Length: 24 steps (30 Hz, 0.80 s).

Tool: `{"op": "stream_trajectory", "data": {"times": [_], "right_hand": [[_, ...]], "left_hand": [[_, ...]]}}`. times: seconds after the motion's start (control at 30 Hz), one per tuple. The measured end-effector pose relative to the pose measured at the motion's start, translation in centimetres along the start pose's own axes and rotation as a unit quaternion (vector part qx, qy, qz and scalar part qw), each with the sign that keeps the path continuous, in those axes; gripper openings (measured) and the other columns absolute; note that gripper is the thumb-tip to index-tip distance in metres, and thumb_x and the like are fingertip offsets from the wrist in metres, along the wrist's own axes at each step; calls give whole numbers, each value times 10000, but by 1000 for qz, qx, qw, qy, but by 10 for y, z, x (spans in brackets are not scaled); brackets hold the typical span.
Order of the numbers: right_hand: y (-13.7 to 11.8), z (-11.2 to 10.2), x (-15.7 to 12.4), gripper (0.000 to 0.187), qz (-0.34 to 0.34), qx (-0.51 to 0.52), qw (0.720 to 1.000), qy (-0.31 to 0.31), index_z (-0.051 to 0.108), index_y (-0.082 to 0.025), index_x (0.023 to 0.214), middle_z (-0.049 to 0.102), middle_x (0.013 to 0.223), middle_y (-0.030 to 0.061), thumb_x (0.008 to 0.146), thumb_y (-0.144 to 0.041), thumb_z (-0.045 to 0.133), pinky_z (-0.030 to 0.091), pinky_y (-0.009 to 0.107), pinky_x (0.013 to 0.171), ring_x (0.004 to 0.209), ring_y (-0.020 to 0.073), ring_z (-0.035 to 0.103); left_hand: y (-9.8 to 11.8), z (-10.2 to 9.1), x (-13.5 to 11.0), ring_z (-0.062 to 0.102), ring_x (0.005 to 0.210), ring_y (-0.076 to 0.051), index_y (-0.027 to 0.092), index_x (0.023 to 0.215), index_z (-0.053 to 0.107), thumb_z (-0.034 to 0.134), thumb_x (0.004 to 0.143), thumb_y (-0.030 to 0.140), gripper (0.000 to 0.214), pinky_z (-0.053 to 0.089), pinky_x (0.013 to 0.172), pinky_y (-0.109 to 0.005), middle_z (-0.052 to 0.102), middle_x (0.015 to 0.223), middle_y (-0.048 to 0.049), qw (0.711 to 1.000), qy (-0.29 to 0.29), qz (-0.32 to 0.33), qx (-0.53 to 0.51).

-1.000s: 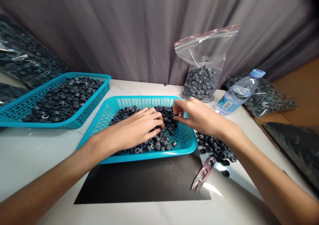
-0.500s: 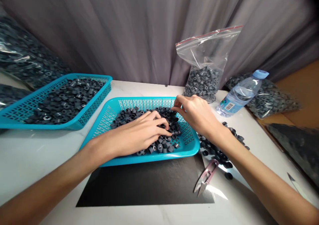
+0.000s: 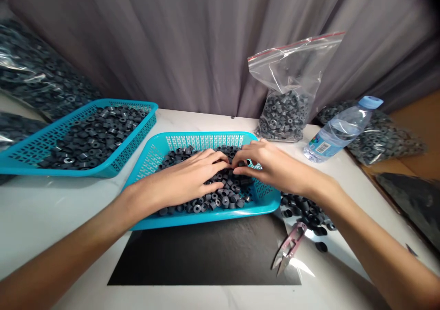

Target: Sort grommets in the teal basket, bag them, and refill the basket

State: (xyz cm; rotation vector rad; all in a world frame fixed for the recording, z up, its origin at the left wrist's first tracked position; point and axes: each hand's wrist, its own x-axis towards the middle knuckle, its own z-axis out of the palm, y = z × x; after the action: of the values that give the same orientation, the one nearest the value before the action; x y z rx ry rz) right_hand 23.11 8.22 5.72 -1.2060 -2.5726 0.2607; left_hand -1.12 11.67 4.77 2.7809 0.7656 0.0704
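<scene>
Small dark-grey cylindrical pieces with centre holes (image 3: 225,202) lie heaped in a turquoise perforated plastic basket (image 3: 206,219). My left hand (image 3: 197,175) reaches over the heap, palm down, its fingers apart and the thumb stretched toward the pieces. Close to its fingertips, my right hand (image 3: 263,163) is closed in a pinch, with a dark-grey piece (image 3: 242,163) showing between the thumb and fingers. Part of the heap is hidden under both hands.
Another turquoise basket (image 3: 112,170) of similar pieces stands left. A zip bag (image 3: 283,113), a water bottle (image 3: 340,129) and filled bags (image 3: 385,140) are behind at right. Pink thread snips (image 3: 290,248) lie by a black sheet (image 3: 206,259), near scattered black pieces (image 3: 305,211).
My right hand has moved from the basket's far right rim down and left into the heap, meeting my left fingertips. My left hand has shifted slightly; the view has turned a little left.
</scene>
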Motion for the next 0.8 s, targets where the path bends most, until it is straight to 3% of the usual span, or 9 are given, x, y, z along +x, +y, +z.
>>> {"op": "stream_trajectory", "data": {"times": [0.17, 0.23, 0.37, 0.47, 0.6, 0.7, 0.8], "right_hand": [[1, 13, -1, 261, 85, -171, 980, 48, 634, -100, 1222, 595, 1193, 205, 1026, -237, 529, 432, 423, 903, 1030, 298, 560], [0, 13, -1, 225, 60, -124, 989, 46, 644, -120, 1190, 595, 1171, 176, 1023, -220, 531, 434, 405, 909, 1025, 277, 548], [-3, 12, -1, 96, -28, 11, 999, -40, 697, -209, 1051, 622, 1050, 74, 973, -218, 641, 413, 377, 933, 1022, 239, 532], [-2, 18, -2, 117, -10, 19, 997, -72, 698, -195, 1035, 614, 1055, 78, 919, -205, 715, 401, 393, 932, 1038, 252, 519], [3, 25, -1, 91, 22, -38, 998, -35, 670, -170, 935, 594, 980, 81, 970, -146, 590, 398, 396, 901, 970, 243, 516], [6, 21, 0, 166, 31, -62, 998, -5, 654, -159, 920, 601, 957, 84, 993, -120, 510, 398, 388, 868, 916, 232, 512], [7, 14, -1, 111, 28, -34, 999, -9, 657, -164, 921, 615, 958, 73, 984, -146, 567, 398, 378, 877, 920, 224, 523]], "left_hand": [[0, -9, 2, 494, 1288, -246, 228, 1310, 601, 518, 1041, 346, 306, 380, 1135, -409, 564, 1346, -65, 999, 31, -10, -1], [0, -12, 2, 511, 1236, -235, 248, 1185, 657, 524, 1034, 322, 214, 402, 1098, -396, 587, 1271, -41, 1000, 24, 1, -2], [-1, -11, 0, 488, 1266, -240, 271, 1129, 707, 562, 1007, 292, 190, 387, 1114, -395, 580, 1284, -30, 1000, -9, 20, -6], [-3, -6, -1, 480, 1291, -257, 262, 1196, 704, 569, 1000, 321, 245, 384, 1127, -406, 568, 1332, -47, 1000, -11, 6, -17], [-5, -5, 0, 490, 1280, -250, 270, 1311, 648, 556, 1013, 351, 321, 387, 1124, -395, 550, 1361, -50, 1000, 17, 5, -24], [-4, -6, 2, 494, 1251, -242, 247, 1210, 670, 538, 1031, 388, 263, 399, 1093, -385, 567, 1293, -51, 999, 43, 10, -20], [-3, -4, 4, 505, 1220, -231, 248, 1105, 677, 579, 1009, 445, 240, 414, 1058, -371, 572, 1247, -40, 999, 34, 14, -31]]}}
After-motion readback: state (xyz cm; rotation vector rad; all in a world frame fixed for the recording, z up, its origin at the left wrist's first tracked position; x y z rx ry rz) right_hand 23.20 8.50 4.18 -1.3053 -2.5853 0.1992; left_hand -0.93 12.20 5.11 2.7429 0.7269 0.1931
